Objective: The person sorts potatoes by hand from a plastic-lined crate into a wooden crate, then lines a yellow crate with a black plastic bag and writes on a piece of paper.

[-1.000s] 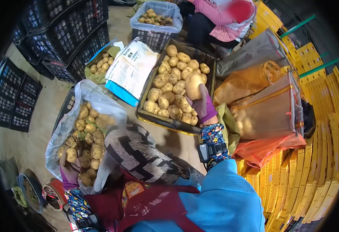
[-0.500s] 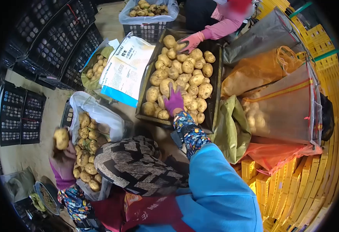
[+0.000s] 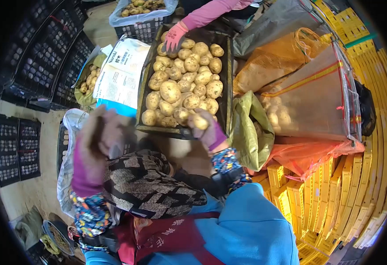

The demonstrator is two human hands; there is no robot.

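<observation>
My right hand point(image 3: 211, 132), in a purple glove, is closed on a small potato point(image 3: 200, 122) at the near edge of a black tray point(image 3: 227, 88) piled with potatoes point(image 3: 182, 84). My left hand point(image 3: 91, 152), also gloved in purple, is raised and blurred above a white-lined crate point(image 3: 67, 145) at my left knee. The blur hides whether it holds anything. A co-worker's pink-gloved hand point(image 3: 174, 37) reaches into the far end of the tray.
A printed white sack point(image 3: 118, 75) lies left of the tray, and a green bag of potatoes point(image 3: 85, 86) beyond it. Orange mesh bags point(image 3: 308, 97) on a frame stand right, with a green sack point(image 3: 251, 128) beside them. Yellow crates point(image 3: 348, 194) right, black crates point(image 3: 38, 57) left.
My right hand has pulled back from the middle of the tray to its near edge with a small potato. My left hand, which held a potato out left, has swung up toward the middle.
</observation>
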